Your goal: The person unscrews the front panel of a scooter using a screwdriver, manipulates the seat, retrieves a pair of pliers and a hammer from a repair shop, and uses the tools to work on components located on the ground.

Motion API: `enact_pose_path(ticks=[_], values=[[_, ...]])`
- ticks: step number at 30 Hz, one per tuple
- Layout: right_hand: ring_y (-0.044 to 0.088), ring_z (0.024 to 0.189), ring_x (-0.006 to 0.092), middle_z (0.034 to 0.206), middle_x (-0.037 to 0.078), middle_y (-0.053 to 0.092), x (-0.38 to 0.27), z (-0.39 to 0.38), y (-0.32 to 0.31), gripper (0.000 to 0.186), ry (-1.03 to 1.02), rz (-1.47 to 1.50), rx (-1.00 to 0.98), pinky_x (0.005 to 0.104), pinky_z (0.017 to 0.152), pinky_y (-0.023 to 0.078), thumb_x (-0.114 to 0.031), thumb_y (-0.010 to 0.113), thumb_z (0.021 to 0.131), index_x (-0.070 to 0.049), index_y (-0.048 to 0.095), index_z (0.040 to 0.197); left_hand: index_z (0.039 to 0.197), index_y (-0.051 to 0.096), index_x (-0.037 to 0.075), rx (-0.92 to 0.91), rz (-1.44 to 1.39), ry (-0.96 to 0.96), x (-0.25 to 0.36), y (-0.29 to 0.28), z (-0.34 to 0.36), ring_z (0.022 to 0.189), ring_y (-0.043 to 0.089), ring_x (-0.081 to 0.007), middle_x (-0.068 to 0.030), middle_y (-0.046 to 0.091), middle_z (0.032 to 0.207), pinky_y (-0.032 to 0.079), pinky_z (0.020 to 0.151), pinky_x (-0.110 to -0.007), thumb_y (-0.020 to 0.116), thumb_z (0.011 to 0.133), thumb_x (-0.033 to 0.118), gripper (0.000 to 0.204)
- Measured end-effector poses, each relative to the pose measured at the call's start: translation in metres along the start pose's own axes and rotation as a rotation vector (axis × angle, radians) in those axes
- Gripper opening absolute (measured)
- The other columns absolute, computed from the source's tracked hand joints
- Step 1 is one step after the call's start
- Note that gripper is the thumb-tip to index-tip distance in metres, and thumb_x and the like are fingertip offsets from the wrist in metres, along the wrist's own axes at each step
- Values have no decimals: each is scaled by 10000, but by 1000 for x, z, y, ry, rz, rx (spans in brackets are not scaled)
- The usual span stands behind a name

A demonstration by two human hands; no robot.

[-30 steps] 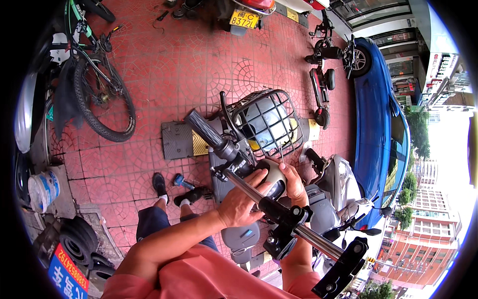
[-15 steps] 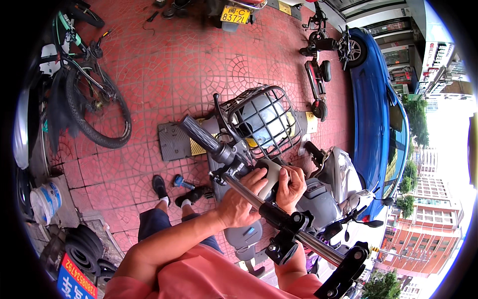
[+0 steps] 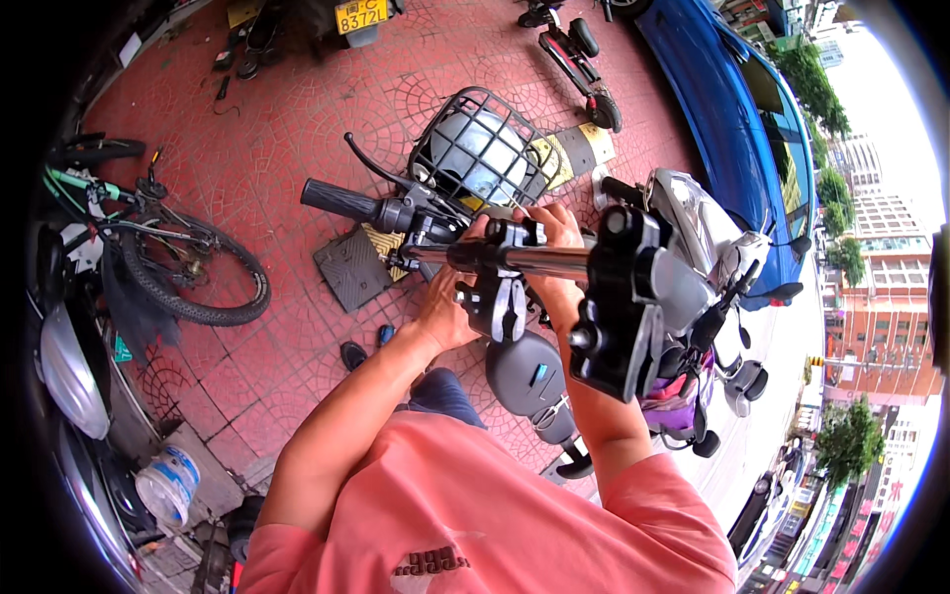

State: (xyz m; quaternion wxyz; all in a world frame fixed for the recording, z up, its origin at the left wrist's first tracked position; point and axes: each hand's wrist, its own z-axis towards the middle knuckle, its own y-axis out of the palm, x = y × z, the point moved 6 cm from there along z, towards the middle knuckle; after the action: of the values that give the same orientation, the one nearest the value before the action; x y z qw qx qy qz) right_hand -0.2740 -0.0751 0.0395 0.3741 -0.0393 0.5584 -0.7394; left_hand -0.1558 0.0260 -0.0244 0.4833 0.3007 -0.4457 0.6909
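Handlebar bar (image 3: pixel 547 261) with black clamps (image 3: pixel 618 317) crosses in front of my hands, hiding much of them. My left hand (image 3: pixel 447 309) reaches up behind the bar, fingers mostly hidden. Beyond it, my right hand (image 3: pixel 552 230) has curled fingers over something in the area of the grey headlamp housing seen earlier; what they grip is hidden. A black grip (image 3: pixel 338 201) with a brake lever (image 3: pixel 370 158) points left. Just above sits a wire basket (image 3: pixel 475 153). A grey seat (image 3: pixel 524 376) shows below the bar.
A bicycle (image 3: pixel 178 257) lies left, near a white bucket (image 3: pixel 166 483). A kick scooter (image 3: pixel 569 64) stands on red paving (image 3: pixel 218 168). Silver scooters (image 3: pixel 683 208) and a blue car (image 3: pixel 732 119) are at right. A rubber ramp (image 3: pixel 346 267) is beside the grip.
My view has swung, and the handlebar and basket now appear higher in it. The clamps now cover more of my hands, and the headlamp housing is mostly out of sight.
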Motion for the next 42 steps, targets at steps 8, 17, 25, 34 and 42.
enact_pose_path(ticks=[8,17,25,34,42], values=[[642,780,354,815,158,641,54,11,14,387,311,298,13,449,706,490,-380,701,928,-7,733,827,1589,179,-28,-143,533,140,40,-4,13,1472,320,-440,-255,259,1627,319,1206,-505,944,643,327,1267],[632,610,265,655,160,646,88,25,25,408,293,649,-294,418,624,499,-404,718,912,-13,745,803,1472,346,-60,-25,337,-44,20,-1,46,1401,413,-472,-318,352,1550,327,1181,-504,741,868,493,909],[674,784,127,820,53,720,124,34,54,305,329,1313,-636,304,743,546,-279,665,1015,6,748,943,1374,526,-41,-301,679,-283,13,22,105,1234,580,-406,-252,619,1312,339,1144,-538,685,901,427,684],[714,738,202,927,122,735,164,8,135,397,381,1140,-1065,376,732,559,-322,539,1039,35,711,1048,1463,440,-20,-470,664,-308,-5,20,111,1174,653,-363,-209,657,1290,236,1189,-579,646,864,647,920],[617,663,164,741,63,632,153,-14,176,366,396,1496,-1170,345,640,516,-298,557,1037,24,728,1008,1437,465,-60,-493,715,-556,-27,23,115,1318,518,-418,-244,579,1388,264,1165,-547,447,915,784,992]])
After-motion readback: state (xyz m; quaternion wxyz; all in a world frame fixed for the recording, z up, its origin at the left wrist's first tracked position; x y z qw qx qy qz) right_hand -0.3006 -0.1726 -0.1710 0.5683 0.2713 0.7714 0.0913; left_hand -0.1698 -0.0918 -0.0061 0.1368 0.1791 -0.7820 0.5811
